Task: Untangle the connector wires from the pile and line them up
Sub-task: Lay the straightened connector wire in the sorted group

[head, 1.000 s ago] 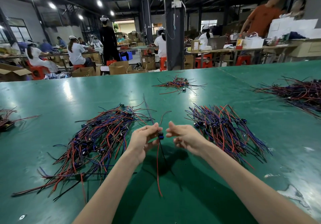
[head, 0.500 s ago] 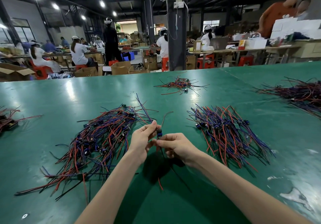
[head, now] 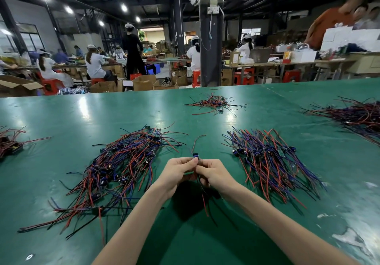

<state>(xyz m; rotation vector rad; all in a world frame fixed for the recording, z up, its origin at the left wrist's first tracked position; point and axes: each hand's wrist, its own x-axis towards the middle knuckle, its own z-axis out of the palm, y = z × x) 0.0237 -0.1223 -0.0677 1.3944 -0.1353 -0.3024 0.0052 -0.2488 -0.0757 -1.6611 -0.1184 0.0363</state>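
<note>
A tangled pile of red, blue and black connector wires (head: pixel 121 168) lies on the green table (head: pixel 61 121), left of my hands. To the right, a lined-up bundle of the same wires (head: pixel 269 162) fans toward me. Between the two, my left hand (head: pixel 176 172) and my right hand (head: pixel 213 173) meet fingertip to fingertip and pinch one connector wire (head: pixel 195 155). Its small blue connector shows just above my fingers. One thin lead curves up and away; a red and a dark lead hang below my hands.
A small wire heap (head: pixel 213 102) lies at the far middle of the table, a large dark pile (head: pixel 357 116) at the far right and a few wires (head: pixel 10 141) at the left edge. Beyond the table, seated workers, a pillar (head: pixel 210 38) and cardboard boxes.
My hands have closed together around the single wire's connector and lifted it slightly. Its blue lead no longer trails up toward the left pile.
</note>
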